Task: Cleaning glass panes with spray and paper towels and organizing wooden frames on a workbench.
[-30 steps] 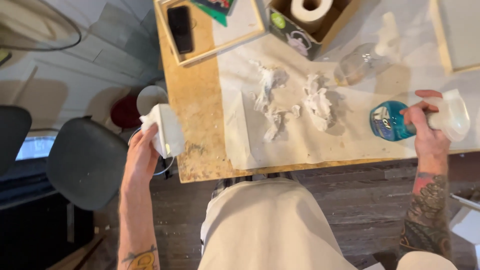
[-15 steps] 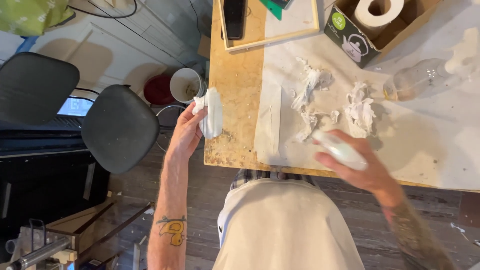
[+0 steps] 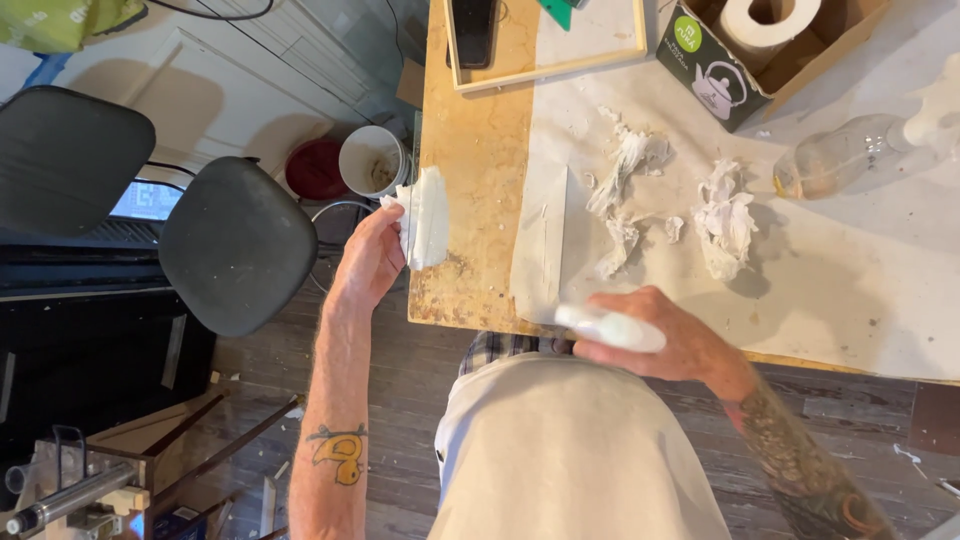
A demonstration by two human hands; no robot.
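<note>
The scene is lit brightly and evenly, with warm light falling across the surface [image 3: 480,190] from the upper right. Soft shadows are cast to the left of the two chairs [image 3: 235,245] onto the pale floor, and a faint shadow is thrown beside the clear bottle [image 3: 835,155]. The white sheet [image 3: 840,290] is nearly washed out in places. The right hand [image 3: 655,335] and the white object held in it are smeared by motion blur. The lower left corner is left dim, and straight edges are bent slightly toward the frame's borders.
</note>
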